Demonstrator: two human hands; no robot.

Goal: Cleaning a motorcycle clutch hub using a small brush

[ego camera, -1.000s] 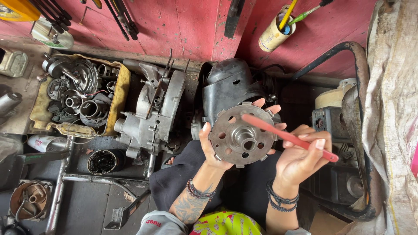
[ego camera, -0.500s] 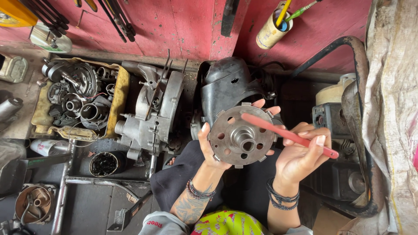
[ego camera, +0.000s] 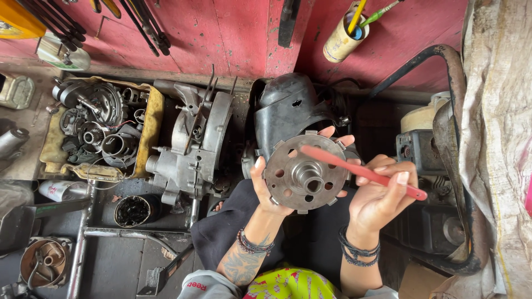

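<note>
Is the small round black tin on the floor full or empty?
Not empty. The round tin stands upright and open, with dark black matter up near its rim. What the matter is cannot be told.

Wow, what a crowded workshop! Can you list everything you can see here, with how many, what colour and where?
Round metal hub with holes: one, grey, centre, in the left hand.
Red stick-like tool: one, lying across the hub, in the right hand.
Engine casing: one, silver, left of centre.
Tray of engine parts: one, yellowish, far left.
Black cover: one, behind the hub.
Small dark pot: one, black inside, lower left.
Cup with pens: one, cream, on the red wall.
Black hose: one, curving at right.
Left hand: grips the hub's edge.
Right hand: holds the tool; dark bracelets on both wrists.
</note>
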